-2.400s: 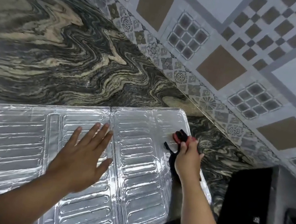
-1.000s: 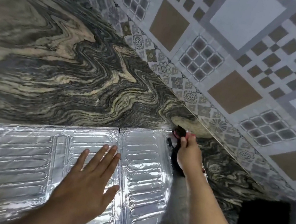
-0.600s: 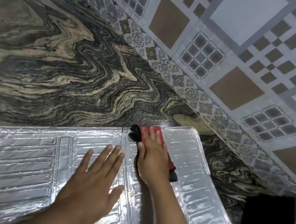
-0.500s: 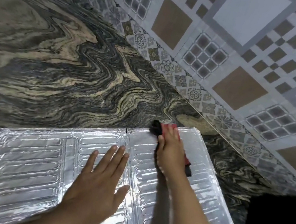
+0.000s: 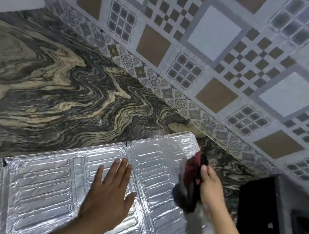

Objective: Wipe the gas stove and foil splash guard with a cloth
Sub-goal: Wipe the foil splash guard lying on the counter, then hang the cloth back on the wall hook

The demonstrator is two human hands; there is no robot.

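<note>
Foil splash guard (image 5: 41, 190): one, three panels visible, lying on marbled countertop (image 5: 54, 80), lower edge cut off. Left hand (image 5: 109, 194): flat on middle panel, fingers spread. Cloth (image 5: 191, 175): one, red and black, motion-blurred, at guard's right edge. Right hand (image 5: 210, 184): fingers closed around cloth. Black object (image 5: 258, 224), far right: unidentifiable.

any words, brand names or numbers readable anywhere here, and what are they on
None can be read.
The black appliance at the right has a small pale mark on its front, too small and blurred to tell.
The foil splash guard has only embossed ridges, no text.
The wall tiles carry patterns only.
The cloth in the right hand has no visible label.
</note>
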